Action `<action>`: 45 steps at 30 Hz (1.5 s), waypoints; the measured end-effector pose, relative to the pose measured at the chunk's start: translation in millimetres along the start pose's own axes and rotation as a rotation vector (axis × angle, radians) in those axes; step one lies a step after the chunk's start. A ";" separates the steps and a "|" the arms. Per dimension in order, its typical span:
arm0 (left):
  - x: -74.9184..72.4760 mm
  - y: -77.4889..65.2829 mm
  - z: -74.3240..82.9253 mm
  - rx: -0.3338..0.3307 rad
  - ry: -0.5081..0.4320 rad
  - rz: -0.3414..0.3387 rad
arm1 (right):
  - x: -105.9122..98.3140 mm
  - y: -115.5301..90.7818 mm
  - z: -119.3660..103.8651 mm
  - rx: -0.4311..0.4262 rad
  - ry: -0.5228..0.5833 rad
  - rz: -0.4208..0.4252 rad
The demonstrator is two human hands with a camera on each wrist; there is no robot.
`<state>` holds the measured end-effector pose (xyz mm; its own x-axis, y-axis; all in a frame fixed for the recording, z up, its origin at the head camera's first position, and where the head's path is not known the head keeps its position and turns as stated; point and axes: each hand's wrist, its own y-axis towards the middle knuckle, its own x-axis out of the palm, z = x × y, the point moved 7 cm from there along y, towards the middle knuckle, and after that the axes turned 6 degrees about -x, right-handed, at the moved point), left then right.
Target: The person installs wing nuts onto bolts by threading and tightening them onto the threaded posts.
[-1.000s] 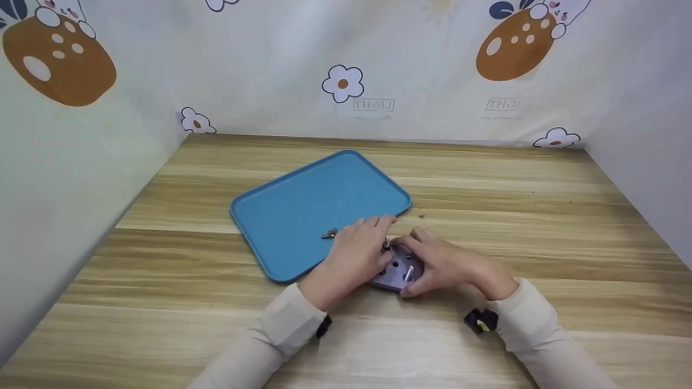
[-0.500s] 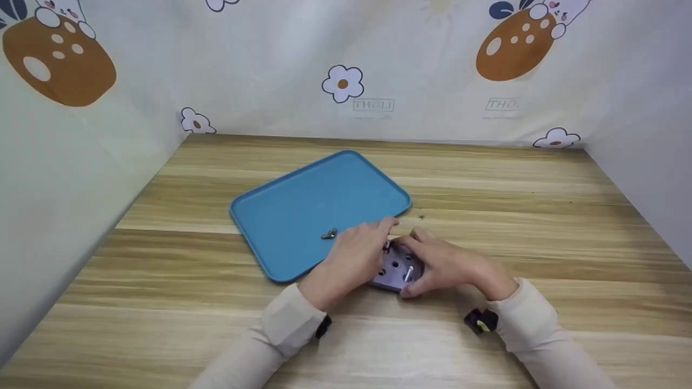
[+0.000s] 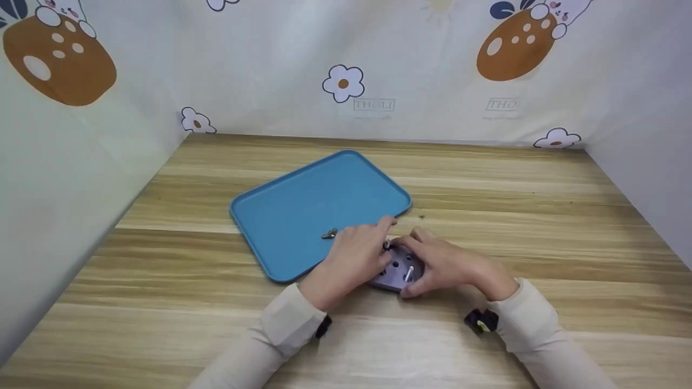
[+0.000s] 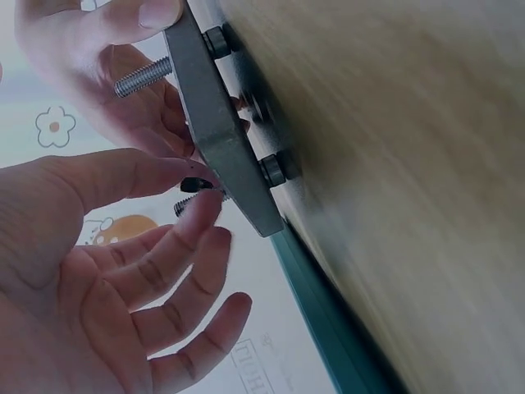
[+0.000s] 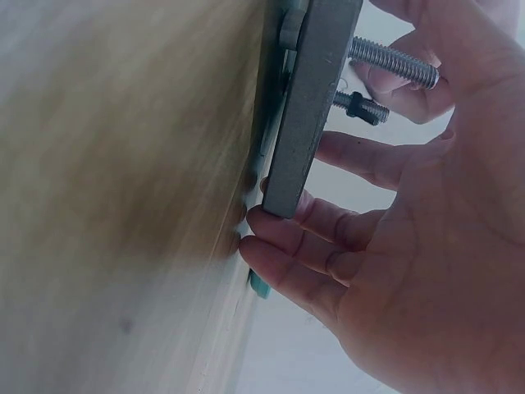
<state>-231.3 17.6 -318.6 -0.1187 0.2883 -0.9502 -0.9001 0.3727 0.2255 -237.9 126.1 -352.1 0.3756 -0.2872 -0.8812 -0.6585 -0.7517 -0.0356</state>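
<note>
A grey metal plate (image 3: 397, 266) with several holes is held just above the table, bolt heads beneath and threaded shanks pointing up. My right hand (image 3: 446, 265) grips its edge, thumb on the near side and fingers on the far side. One bare bolt (image 3: 409, 273) stands at the near right. On another bolt (image 5: 379, 112) sits a small dark wing nut (image 4: 195, 184). My left hand (image 3: 354, 254) pinches this wing nut between thumb and index finger, the other fingers loosely bent. The head view mostly hides that nut behind the left hand.
A blue tray (image 3: 303, 200) lies at an angle on the wooden table (image 3: 513, 216), beyond the left hand. Small brass-coloured pieces (image 3: 329, 234) rest on it, close to that hand. A patterned curtain (image 3: 270, 65) closes off the back.
The left thumb and fingers have shifted slightly at the wing nut, uncovering and then covering part of the plate. The right hand, plate and tray stay in place.
</note>
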 end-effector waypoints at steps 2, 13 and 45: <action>0.1 0.7 -0.5 -0.007 0.004 0.001 | -0.1 -0.1 -0.2 0.001 0.002 -0.001; 3.8 1.9 1.3 -0.035 0.005 -0.075 | -1.0 -1.2 -0.9 0.005 -0.022 0.001; 6.4 2.2 2.7 -0.028 -0.015 -0.098 | -1.1 -1.0 -0.5 0.006 -0.012 -0.004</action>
<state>-232.9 22.6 -323.6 -0.0237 0.2650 -0.9640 -0.9186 0.3748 0.1256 -237.3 127.0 -350.8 0.3706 -0.2768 -0.8866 -0.6611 -0.7491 -0.0425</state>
